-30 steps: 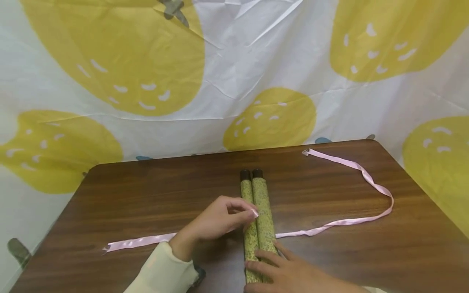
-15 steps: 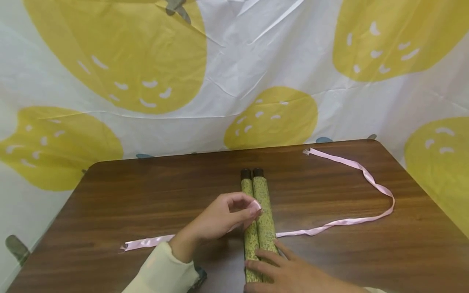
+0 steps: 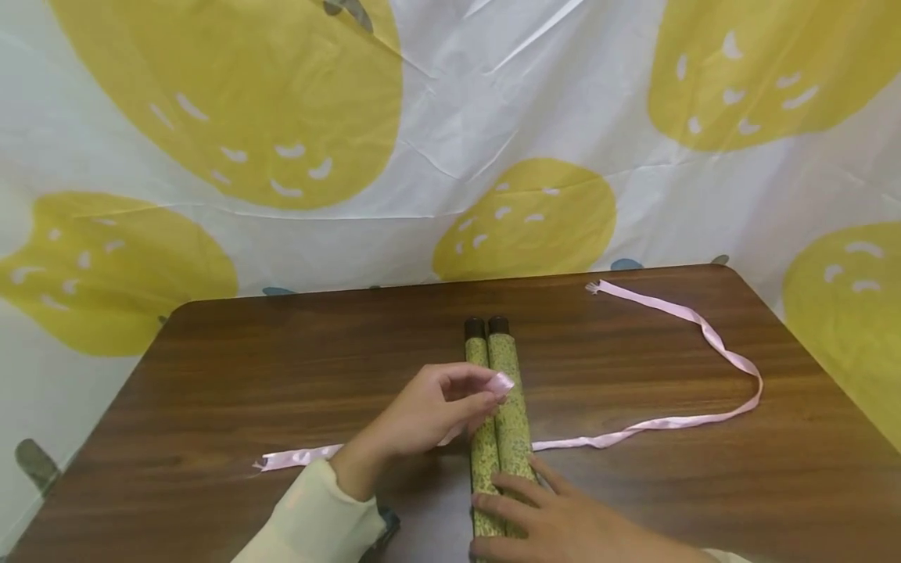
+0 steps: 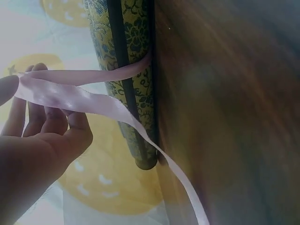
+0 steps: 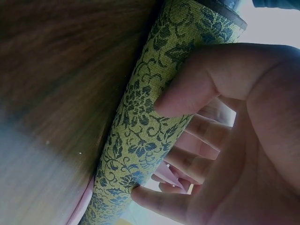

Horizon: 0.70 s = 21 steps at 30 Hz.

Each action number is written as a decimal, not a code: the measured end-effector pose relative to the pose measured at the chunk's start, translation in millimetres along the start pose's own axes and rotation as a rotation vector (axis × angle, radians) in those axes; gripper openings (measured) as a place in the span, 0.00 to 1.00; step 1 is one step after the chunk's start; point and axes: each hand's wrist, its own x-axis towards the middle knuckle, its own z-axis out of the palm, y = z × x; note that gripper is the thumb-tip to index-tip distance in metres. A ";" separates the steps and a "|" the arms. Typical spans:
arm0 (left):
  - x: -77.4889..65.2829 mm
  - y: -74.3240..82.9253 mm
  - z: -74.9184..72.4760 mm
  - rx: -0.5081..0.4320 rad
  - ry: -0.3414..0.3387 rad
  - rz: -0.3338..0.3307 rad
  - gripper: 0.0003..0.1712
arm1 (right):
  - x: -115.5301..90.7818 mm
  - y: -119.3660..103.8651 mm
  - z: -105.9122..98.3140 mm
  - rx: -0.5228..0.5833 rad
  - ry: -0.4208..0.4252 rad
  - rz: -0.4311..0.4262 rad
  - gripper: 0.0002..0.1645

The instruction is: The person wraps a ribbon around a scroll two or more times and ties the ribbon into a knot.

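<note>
A rolled scroll [image 3: 508, 367], made of two side-by-side rollers in yellow-green cloth with dark floral pattern and black ends, lies on the wooden table [image 3: 317, 367]. Beneath it passes a pink ribbon [image 3: 655, 424], one part trailing in a curve to the right, its other frayed end lying to the left. Just over the rollers, my left hand [image 3: 425, 410] pinches the ribbon between thumb and fingers; the left wrist view has a folded length [image 4: 79, 98] leading off the scroll. My right hand [image 3: 556, 520] holds the scroll's near part, fingers across both rollers, thumb [image 5: 187, 93] against its side.
Behind the table and at both sides hangs a white cloth [image 3: 450, 141] printed with large yellow fruit shapes. Below the left forearm, a small dark object [image 3: 383, 532] shows partly past the sleeve [image 3: 320, 516].
My left hand has moved slightly to the right and up with the pinched ribbon. The ribbon's left end has slid to the right. My right hand has stayed on the scroll.
</note>
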 end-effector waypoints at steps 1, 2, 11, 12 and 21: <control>0.0 -0.4 0.2 -0.007 -0.002 0.010 0.15 | -0.2 -0.3 -0.2 0.003 0.000 0.003 0.28; 0.0 -0.8 0.4 -0.011 0.000 0.024 0.14 | -0.4 -0.7 -0.2 0.004 0.002 0.004 0.28; 0.4 -2.6 2.9 -0.013 0.088 0.025 0.11 | -2.0 0.4 -10.0 0.014 -0.015 -0.033 0.29; 0.6 -2.4 3.1 -0.027 0.090 0.014 0.13 | -2.6 1.6 -15.1 0.037 -0.015 -0.047 0.29; 2.4 -1.7 3.1 -0.139 0.086 -0.080 0.25 | -21.4 44.7 -52.8 0.018 0.094 0.298 0.18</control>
